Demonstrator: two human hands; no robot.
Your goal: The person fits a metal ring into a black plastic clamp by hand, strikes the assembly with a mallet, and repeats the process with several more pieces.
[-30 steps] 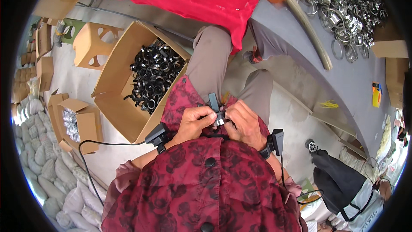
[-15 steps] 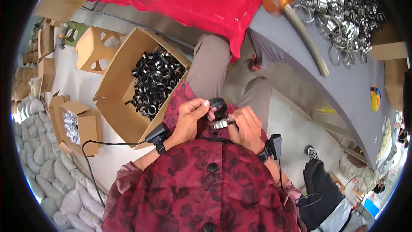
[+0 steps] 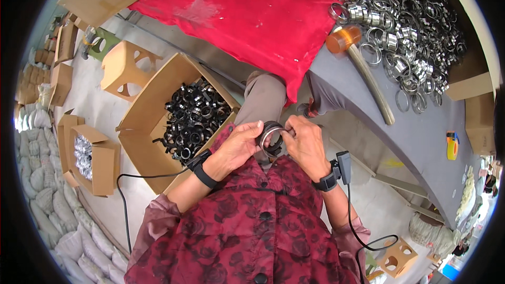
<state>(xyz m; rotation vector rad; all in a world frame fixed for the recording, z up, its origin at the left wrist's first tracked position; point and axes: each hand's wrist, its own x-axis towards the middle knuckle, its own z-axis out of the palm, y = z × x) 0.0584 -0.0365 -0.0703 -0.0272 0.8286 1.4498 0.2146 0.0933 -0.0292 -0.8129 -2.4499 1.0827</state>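
Above my lap, my left hand (image 3: 239,146) is closed around the left side of a black ring (image 3: 262,142), its thumb on the upper rim. My right hand (image 3: 306,146) pinches a silver metal ring (image 3: 274,132) from the right. The two rings overlap between my hands; whether one sits fully inside the other I cannot tell. To the left, an open cardboard box (image 3: 141,129) holds a heap of black rings (image 3: 194,118). Many loose silver rings (image 3: 405,31) lie piled on the grey-covered table (image 3: 389,131) at the upper right.
A hammer (image 3: 371,79) with an orange head lies beside the silver rings. Farther right is a yellow tape measure (image 3: 452,146). A red cloth (image 3: 236,16) covers the table ahead. A tan stool (image 3: 126,68), a smaller carton (image 3: 102,165) and stacked sacks (image 3: 58,213) stand at left.
The silver ring in my right hand has come up against the black ring in my left, where the two were apart before. My view has shifted slightly.
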